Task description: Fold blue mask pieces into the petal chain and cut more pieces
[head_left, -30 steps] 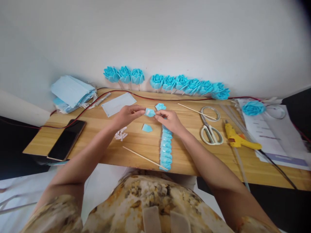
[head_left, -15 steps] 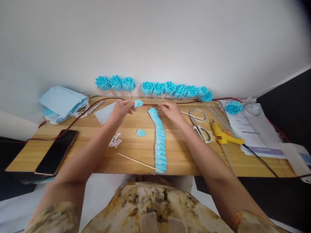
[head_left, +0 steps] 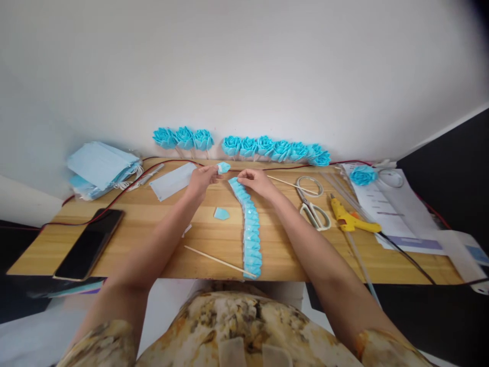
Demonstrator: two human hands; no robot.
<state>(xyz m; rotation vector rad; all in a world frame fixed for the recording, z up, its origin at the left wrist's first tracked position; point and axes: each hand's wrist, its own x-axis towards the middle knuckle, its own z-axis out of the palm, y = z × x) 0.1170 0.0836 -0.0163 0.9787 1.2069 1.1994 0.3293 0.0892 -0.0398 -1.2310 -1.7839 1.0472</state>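
Observation:
My left hand [head_left: 205,178] pinches a small light-blue fabric petal [head_left: 223,167] over the back of the table. Just to its right, my right hand [head_left: 256,181] has its fingers closed at the far end of a long strip of overlapping blue petals [head_left: 251,224], which runs toward the table's front edge. One loose blue petal [head_left: 221,213] lies left of the strip. A thin wooden stick [head_left: 217,260] rests with its right end across the strip's near end. Small white pieces [head_left: 187,230] are mostly hidden behind my left forearm.
Blue fabric roses [head_left: 264,146] on sticks lean along the wall. At left are stacked face masks [head_left: 103,165], a phone [head_left: 88,244] and a pale sheet [head_left: 172,182]. At right lie scissors [head_left: 314,215], a yellow glue gun [head_left: 353,220], another stick [head_left: 292,184] and papers [head_left: 393,209].
My left hand has moved right with its petal, nearer the strip. My right hand has moved left onto the strip's far end, which has shifted slightly left.

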